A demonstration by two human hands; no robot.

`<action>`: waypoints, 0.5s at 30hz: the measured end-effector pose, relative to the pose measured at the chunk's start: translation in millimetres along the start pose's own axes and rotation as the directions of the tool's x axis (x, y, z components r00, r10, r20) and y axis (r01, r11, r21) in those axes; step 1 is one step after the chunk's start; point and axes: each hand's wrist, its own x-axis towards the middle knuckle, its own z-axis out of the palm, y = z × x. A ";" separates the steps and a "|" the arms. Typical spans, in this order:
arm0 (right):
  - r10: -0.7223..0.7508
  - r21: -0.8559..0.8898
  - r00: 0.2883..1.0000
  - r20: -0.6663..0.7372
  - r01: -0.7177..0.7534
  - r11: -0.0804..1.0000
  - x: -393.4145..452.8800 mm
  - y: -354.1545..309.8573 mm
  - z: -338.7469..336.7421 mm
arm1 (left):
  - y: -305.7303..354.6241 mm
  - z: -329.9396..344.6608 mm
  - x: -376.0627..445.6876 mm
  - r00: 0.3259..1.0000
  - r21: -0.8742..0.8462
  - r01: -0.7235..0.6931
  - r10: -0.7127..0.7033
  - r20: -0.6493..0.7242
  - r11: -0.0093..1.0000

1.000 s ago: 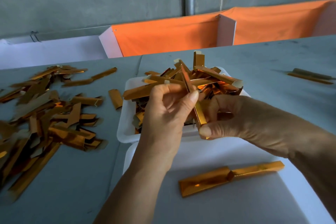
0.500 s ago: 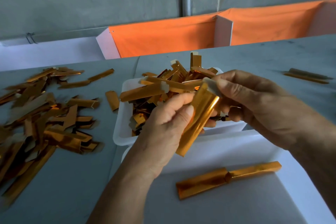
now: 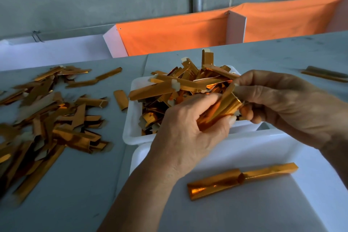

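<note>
My left hand [image 3: 190,132] grips the lower part of a shiny gold foil card sleeve [image 3: 224,107], fingers curled round it. My right hand [image 3: 286,105] pinches the sleeve's upper end and its pale flap. Both hands hover over the near edge of a white tray [image 3: 131,118] heaped with gold foil pieces [image 3: 188,84]. A folded gold sleeve [image 3: 243,179], joined from two parts, lies on the white board [image 3: 244,213] below my hands.
A wide scatter of flat gold foil strips [image 3: 47,115] covers the grey table [image 3: 75,184] at the left. Two more strips [image 3: 323,75] lie at the far right. Orange cloth bins [image 3: 178,32] with white dividers run along the table's back edge.
A second ago I held a thin strip over the tray. It has since been turned and opened into a wider sleeve, now lying more level with my right fingers at its upper flap.
</note>
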 end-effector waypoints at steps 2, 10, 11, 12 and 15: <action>0.004 -0.002 1.000 0.009 -0.004 1.000 0.0 0.3 -0.9 | 0.9 -0.5 0.5 1.000 0.018 -0.007 0.007 0.006 1.000; -0.002 0.041 1.000 -0.010 0.002 0.999 1.8 1.9 -3.1 | -0.3 -1.6 -0.4 1.000 -0.063 0.014 -0.015 -0.011 0.998; -0.006 0.038 1.000 -0.008 0.007 0.999 2.4 2.6 -1.8 | -1.3 -2.3 -0.5 0.999 -0.056 0.008 -0.010 -0.035 0.998; -0.008 0.034 1.000 -0.006 0.008 0.999 2.9 3.4 -0.3 | -2.8 -3.2 -0.8 0.999 -0.055 0.007 -0.010 -0.053 0.998; -0.007 0.020 1.000 -0.017 0.008 1.000 3.7 5.3 2.8 | -4.5 -5.0 -1.3 0.998 -0.042 0.015 -0.018 -0.058 0.999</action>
